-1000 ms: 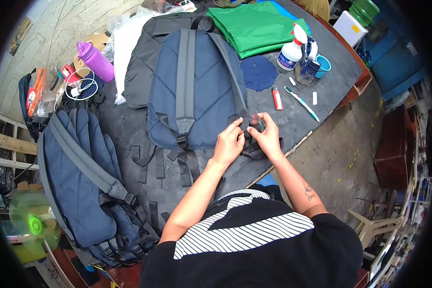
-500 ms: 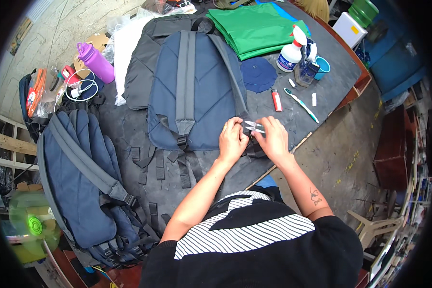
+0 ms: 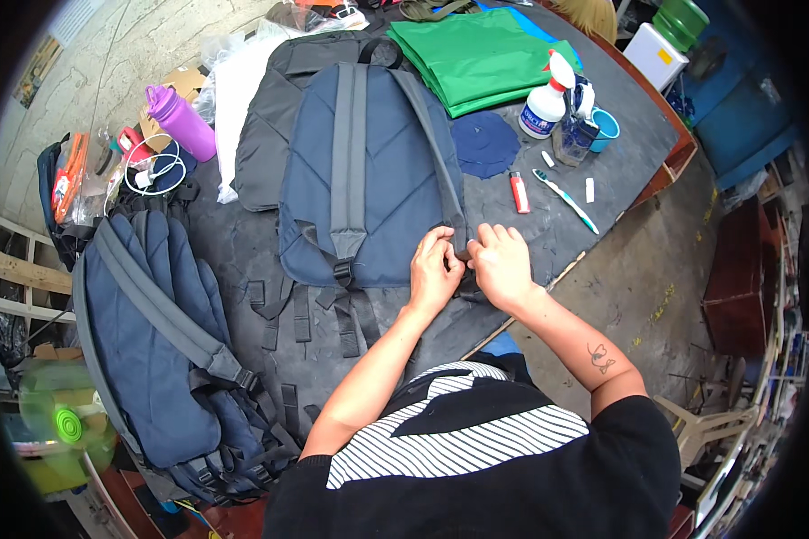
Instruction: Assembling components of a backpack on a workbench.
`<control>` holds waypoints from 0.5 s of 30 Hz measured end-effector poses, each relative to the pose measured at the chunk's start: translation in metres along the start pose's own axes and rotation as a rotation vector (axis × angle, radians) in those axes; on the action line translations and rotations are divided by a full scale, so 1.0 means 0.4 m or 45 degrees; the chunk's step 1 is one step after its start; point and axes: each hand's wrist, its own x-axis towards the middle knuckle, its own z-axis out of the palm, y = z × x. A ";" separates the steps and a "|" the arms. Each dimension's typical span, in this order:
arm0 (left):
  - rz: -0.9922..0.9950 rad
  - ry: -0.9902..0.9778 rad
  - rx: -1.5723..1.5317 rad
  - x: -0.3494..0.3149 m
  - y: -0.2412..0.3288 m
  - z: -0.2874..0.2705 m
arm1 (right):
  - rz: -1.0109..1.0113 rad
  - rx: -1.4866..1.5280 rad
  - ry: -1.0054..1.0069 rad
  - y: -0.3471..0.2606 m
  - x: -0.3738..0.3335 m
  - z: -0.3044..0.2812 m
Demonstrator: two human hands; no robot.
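With left hand [image 3: 434, 269] and right hand [image 3: 502, 266] pressed close, both pinching the grey strap [image 3: 447, 193] end, better keep it flat against the blue backpack [image 3: 368, 180].

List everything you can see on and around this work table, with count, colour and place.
backpack: one, navy with grey straps, table centre, face down
backpack stack: several, navy, table left
dark bag: one, charcoal, under the centre backpack
green fabric: folded pile, table top
round patch: one, navy, right of backpack
spray bottle: one, white
cup: one, teal
lighter: one, red
toothbrush: one, green and white
water bottle: one, purple, far left
fan: one, green, lower left
left hand: on the right strap's lower end
right hand: beside it, same strap
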 end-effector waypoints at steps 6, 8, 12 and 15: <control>0.076 0.031 0.055 0.005 -0.002 0.003 | -0.051 -0.034 0.005 0.001 0.009 0.013; 0.042 0.008 0.009 0.011 0.009 -0.001 | -0.031 0.002 0.008 0.014 0.009 0.009; 0.291 0.298 0.046 0.007 0.079 -0.042 | 0.406 0.363 0.193 0.060 0.021 -0.041; 0.707 -0.249 -0.057 -0.013 0.219 -0.047 | 0.765 0.606 0.379 0.124 0.035 -0.044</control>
